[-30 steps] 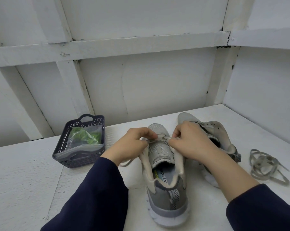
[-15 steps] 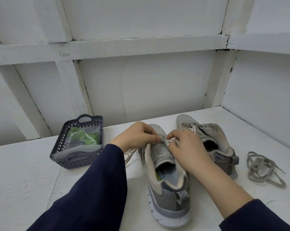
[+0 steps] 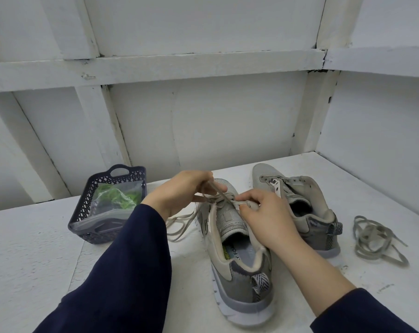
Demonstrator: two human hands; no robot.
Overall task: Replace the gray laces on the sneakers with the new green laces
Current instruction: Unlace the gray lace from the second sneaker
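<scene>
Wrists angled inward over near sneaker (image 3: 237,260)
Raised left hand (image 3: 184,191) pinches gray lace (image 3: 224,197); right hand (image 3: 263,217) pinches it lower.

The right hand (image 3: 263,218) hides the near sneaker's (image 3: 239,280) right-side eyelets.

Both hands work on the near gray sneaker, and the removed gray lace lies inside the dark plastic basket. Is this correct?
Not quite: the head view shows the loose gray lace on the white table, right of the far gray sneaker, not in the dark plastic basket. The left hand and right hand do work on the near gray sneaker.
</scene>
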